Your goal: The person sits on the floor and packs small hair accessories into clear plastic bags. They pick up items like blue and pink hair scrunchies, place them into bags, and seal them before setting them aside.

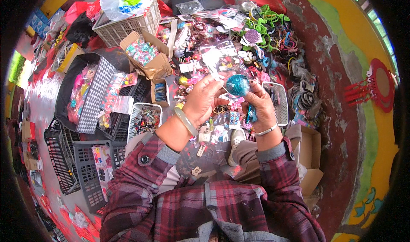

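Note:
A round, glittery teal ball (238,85), pale and fuzzy at its right side, is held up in front of me. My right hand (261,107) grips it between thumb and fingers at its right edge. A shiny blue piece (251,114) shows below those fingers; whether it joins the ball I cannot tell. Just left of the ball, my left hand (205,97) has its thumb and forefinger pinched on a thin white strip (215,72) that sticks up above the fingertips. Beneath both hands lies a dense heap of small hair ornaments and packets (222,121).
White baskets (145,106) flank the heap; green headbands (270,17) lie at its far right. Leftward stand an open carton (144,49), a houndstooth-patterned box (93,94) and black crates (92,169). A large crate (128,24) is behind. A painted wall (337,114) rises at right.

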A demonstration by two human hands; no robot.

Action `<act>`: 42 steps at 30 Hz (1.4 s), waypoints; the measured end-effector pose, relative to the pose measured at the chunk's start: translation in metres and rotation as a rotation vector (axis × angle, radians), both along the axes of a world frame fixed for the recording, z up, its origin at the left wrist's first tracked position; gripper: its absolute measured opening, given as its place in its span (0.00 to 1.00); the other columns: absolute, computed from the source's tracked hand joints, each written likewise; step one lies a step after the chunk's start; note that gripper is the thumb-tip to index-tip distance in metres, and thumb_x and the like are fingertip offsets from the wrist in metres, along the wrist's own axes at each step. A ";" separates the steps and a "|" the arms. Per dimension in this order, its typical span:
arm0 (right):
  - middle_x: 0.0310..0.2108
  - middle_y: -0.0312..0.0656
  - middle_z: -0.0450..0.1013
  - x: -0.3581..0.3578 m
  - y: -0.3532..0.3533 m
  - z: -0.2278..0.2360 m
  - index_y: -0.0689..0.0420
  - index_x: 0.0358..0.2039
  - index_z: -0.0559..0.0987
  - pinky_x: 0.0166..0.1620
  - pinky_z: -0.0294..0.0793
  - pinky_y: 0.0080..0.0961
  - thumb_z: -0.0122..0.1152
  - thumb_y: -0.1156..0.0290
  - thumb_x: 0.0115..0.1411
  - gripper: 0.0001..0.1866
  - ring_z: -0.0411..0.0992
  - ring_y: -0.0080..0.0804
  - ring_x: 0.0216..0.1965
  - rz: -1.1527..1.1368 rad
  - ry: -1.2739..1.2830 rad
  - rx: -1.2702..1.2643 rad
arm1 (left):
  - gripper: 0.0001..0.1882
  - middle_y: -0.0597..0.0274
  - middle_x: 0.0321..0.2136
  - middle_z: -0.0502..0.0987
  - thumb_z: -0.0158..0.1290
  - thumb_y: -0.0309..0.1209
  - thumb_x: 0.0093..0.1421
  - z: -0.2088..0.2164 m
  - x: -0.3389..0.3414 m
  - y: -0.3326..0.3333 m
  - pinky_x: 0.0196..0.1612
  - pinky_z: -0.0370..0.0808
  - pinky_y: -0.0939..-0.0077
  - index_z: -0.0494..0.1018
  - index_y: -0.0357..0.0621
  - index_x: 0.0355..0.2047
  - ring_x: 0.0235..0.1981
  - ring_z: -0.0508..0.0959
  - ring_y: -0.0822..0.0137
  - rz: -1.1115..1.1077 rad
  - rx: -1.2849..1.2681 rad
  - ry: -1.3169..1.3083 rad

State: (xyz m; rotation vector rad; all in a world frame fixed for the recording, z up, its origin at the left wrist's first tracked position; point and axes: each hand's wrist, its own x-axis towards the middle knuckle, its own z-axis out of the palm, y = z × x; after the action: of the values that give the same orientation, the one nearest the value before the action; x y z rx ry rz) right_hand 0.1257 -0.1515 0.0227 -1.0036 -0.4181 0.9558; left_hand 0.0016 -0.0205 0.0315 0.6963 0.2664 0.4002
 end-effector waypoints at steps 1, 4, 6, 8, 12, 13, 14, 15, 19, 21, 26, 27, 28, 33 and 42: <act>0.35 0.38 0.72 -0.003 0.002 0.002 0.60 0.45 0.69 0.31 0.71 0.17 0.57 0.81 0.50 0.19 0.71 0.22 0.29 -0.051 -0.031 0.013 | 0.14 0.61 0.35 0.74 0.44 0.33 0.61 -0.002 -0.001 0.001 0.24 0.74 0.85 0.66 0.39 0.44 0.34 0.75 0.72 0.003 0.026 0.081; 0.39 0.37 0.71 -0.012 0.007 0.007 0.60 0.45 0.70 0.42 0.69 0.19 0.57 0.83 0.50 0.20 0.70 0.23 0.38 -0.151 -0.209 0.056 | 0.11 0.63 0.32 0.75 0.46 0.34 0.60 -0.006 -0.002 0.003 0.22 0.72 0.86 0.68 0.41 0.39 0.31 0.76 0.72 -0.011 0.089 0.239; 0.41 0.36 0.70 -0.011 0.006 0.003 0.60 0.46 0.70 0.43 0.69 0.18 0.57 0.84 0.50 0.20 0.68 0.21 0.40 -0.161 -0.365 0.056 | 0.10 0.64 0.31 0.76 0.47 0.35 0.59 -0.001 -0.003 0.002 0.20 0.70 0.87 0.68 0.42 0.36 0.30 0.77 0.72 -0.052 0.113 0.234; 0.40 0.35 0.70 -0.012 0.005 0.003 0.60 0.46 0.70 0.43 0.68 0.17 0.57 0.84 0.50 0.21 0.68 0.19 0.40 -0.125 -0.421 0.037 | 0.08 0.65 0.30 0.75 0.48 0.34 0.59 0.000 -0.002 0.002 0.20 0.69 0.88 0.69 0.43 0.35 0.30 0.77 0.72 -0.038 0.097 0.219; 0.34 0.32 0.69 -0.016 0.005 0.011 0.59 0.46 0.69 0.40 0.67 0.13 0.56 0.83 0.50 0.20 0.67 0.16 0.35 -0.097 -0.411 -0.003 | 0.05 0.66 0.30 0.74 0.48 0.31 0.59 -0.002 -0.002 0.005 0.23 0.69 0.87 0.68 0.44 0.33 0.30 0.75 0.74 -0.061 0.052 0.212; 0.33 0.31 0.69 -0.017 0.005 0.013 0.59 0.46 0.69 0.39 0.67 0.13 0.56 0.83 0.50 0.20 0.67 0.16 0.34 -0.101 -0.392 0.000 | 0.03 0.67 0.30 0.74 0.48 0.29 0.59 -0.004 -0.001 0.005 0.25 0.70 0.86 0.68 0.45 0.32 0.31 0.75 0.74 -0.048 0.044 0.187; 0.32 0.31 0.69 -0.015 0.004 0.010 0.59 0.45 0.69 0.38 0.67 0.12 0.56 0.83 0.50 0.20 0.67 0.15 0.33 -0.122 -0.383 -0.009 | 0.02 0.67 0.30 0.73 0.47 0.28 0.58 -0.007 0.000 0.005 0.27 0.71 0.86 0.68 0.45 0.32 0.31 0.74 0.75 -0.036 0.037 0.162; 0.31 0.30 0.69 -0.011 0.003 0.003 0.59 0.45 0.69 0.37 0.67 0.12 0.56 0.82 0.50 0.20 0.67 0.15 0.32 -0.144 -0.373 -0.017 | 0.01 0.67 0.30 0.72 0.47 0.26 0.58 -0.010 0.000 0.005 0.28 0.71 0.85 0.68 0.45 0.32 0.32 0.73 0.76 -0.023 0.029 0.137; 0.29 0.30 0.70 -0.010 0.004 0.005 0.60 0.45 0.69 0.34 0.66 0.11 0.58 0.80 0.50 0.20 0.66 0.14 0.31 -0.166 -0.226 -0.029 | 0.02 0.68 0.30 0.70 0.46 0.23 0.58 -0.012 -0.001 0.005 0.33 0.73 0.82 0.67 0.45 0.31 0.34 0.72 0.76 -0.007 0.030 0.038; 0.29 0.31 0.70 -0.014 0.006 0.011 0.60 0.44 0.70 0.30 0.67 0.12 0.58 0.80 0.50 0.19 0.67 0.16 0.27 -0.168 -0.159 -0.008 | 0.03 0.69 0.29 0.69 0.45 0.22 0.58 -0.011 -0.001 0.004 0.34 0.73 0.81 0.67 0.45 0.30 0.34 0.72 0.75 -0.010 0.012 -0.011; 0.30 0.36 0.72 -0.008 0.001 0.009 0.59 0.41 0.70 0.20 0.66 0.13 0.57 0.79 0.50 0.16 0.68 0.20 0.17 0.010 -0.026 0.038 | 0.03 0.67 0.29 0.68 0.45 0.23 0.58 -0.006 0.000 -0.001 0.37 0.73 0.75 0.66 0.44 0.32 0.33 0.71 0.73 -0.007 0.113 -0.047; 0.29 0.36 0.72 -0.008 0.002 0.012 0.58 0.41 0.71 0.18 0.66 0.13 0.58 0.79 0.50 0.16 0.68 0.21 0.16 0.025 -0.016 0.042 | 0.03 0.67 0.30 0.69 0.45 0.23 0.58 -0.006 0.000 -0.002 0.38 0.73 0.75 0.66 0.44 0.32 0.33 0.71 0.73 -0.010 0.138 -0.033; 0.29 0.37 0.72 -0.009 0.002 0.014 0.58 0.41 0.71 0.17 0.65 0.13 0.58 0.79 0.50 0.15 0.67 0.21 0.15 0.040 -0.007 0.045 | 0.03 0.67 0.31 0.69 0.45 0.24 0.58 -0.007 -0.001 -0.002 0.38 0.72 0.74 0.66 0.44 0.33 0.34 0.71 0.73 -0.026 0.134 -0.041; 0.30 0.37 0.73 -0.009 0.002 0.009 0.58 0.40 0.71 0.18 0.67 0.13 0.58 0.79 0.50 0.15 0.68 0.20 0.17 -0.092 0.013 0.060 | 0.03 0.67 0.34 0.69 0.46 0.25 0.57 -0.004 -0.003 -0.001 0.40 0.71 0.74 0.67 0.44 0.33 0.36 0.71 0.72 -0.091 0.065 -0.129; 0.25 0.34 0.69 -0.014 0.002 0.010 0.55 0.33 0.71 0.17 0.66 0.14 0.59 0.67 0.53 0.09 0.66 0.20 0.16 -0.030 0.106 0.027 | 0.04 0.65 0.34 0.71 0.48 0.27 0.56 -0.010 -0.002 -0.003 0.44 0.67 0.71 0.68 0.43 0.32 0.39 0.71 0.70 -0.119 0.147 -0.136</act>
State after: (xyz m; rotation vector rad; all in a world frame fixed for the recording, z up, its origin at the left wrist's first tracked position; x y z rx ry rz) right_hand 0.1115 -0.1497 0.0323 -0.9278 -0.3264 0.9693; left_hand -0.0002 -0.0236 0.0217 0.8208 0.0670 0.3541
